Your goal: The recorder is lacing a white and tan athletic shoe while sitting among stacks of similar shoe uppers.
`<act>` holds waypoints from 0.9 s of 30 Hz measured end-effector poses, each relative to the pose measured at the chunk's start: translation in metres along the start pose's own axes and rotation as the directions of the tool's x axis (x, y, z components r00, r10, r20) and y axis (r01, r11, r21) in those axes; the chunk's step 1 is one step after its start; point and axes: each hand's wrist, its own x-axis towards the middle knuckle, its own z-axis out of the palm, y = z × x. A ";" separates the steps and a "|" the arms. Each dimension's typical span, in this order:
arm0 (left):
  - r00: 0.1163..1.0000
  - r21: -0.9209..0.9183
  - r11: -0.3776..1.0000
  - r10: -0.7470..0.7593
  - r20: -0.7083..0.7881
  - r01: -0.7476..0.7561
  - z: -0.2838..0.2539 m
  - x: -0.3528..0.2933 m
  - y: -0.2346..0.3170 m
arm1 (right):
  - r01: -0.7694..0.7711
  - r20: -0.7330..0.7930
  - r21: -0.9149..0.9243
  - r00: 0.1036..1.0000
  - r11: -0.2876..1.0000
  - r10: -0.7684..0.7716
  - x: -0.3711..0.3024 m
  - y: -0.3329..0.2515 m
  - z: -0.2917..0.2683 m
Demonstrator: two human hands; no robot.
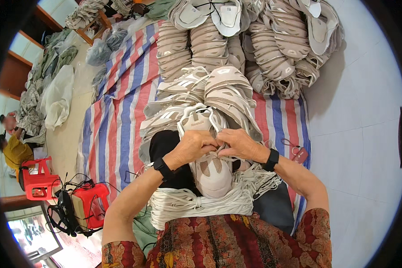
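Note:
A beige and white shoe upper lies in front of me, toe toward my body, with a pale shoelace looping above its tongue. Over the eyelets, my left hand is closed in a pinch on the lace. My right hand meets it from the other side, fingertips also pinched on the lace, nearly touching the left. The exact lace ends are hidden by the fingers. Close to my lap, a thick bundle of off-white shoelaces lies below the toe. Beyond the hands, more uppers overlap in rows.
Tall stacks of uppers stand at the far side on a striped sheet. A small pink object lies right. Red stools, one with black cables, stand left. Farther left sits another person near piled material.

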 end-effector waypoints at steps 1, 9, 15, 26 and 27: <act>0.998 0.017 0.999 -0.028 0.057 0.028 -0.001 0.000 -0.001 | 0.022 -0.018 0.027 1.000 0.999 -0.021 0.001 0.002 0.002; 0.986 0.205 0.974 0.061 0.153 -0.092 0.002 0.001 0.002 | 0.001 -0.055 0.080 0.998 0.997 0.003 0.004 0.004 0.005; 0.975 0.583 0.811 0.101 -0.199 0.035 -0.062 -0.003 -0.043 | -0.064 -0.026 0.106 0.997 0.992 0.067 0.012 -0.010 0.001; 0.567 -0.713 0.587 -0.759 -0.321 0.383 -0.019 -0.069 -0.004 | -0.155 -0.061 0.327 0.981 0.932 0.185 0.039 -0.046 0.020; 0.559 -0.761 0.493 -0.802 -0.210 0.421 -0.011 -0.073 0.002 | -0.160 -0.055 0.320 0.981 0.934 0.187 0.042 -0.046 0.026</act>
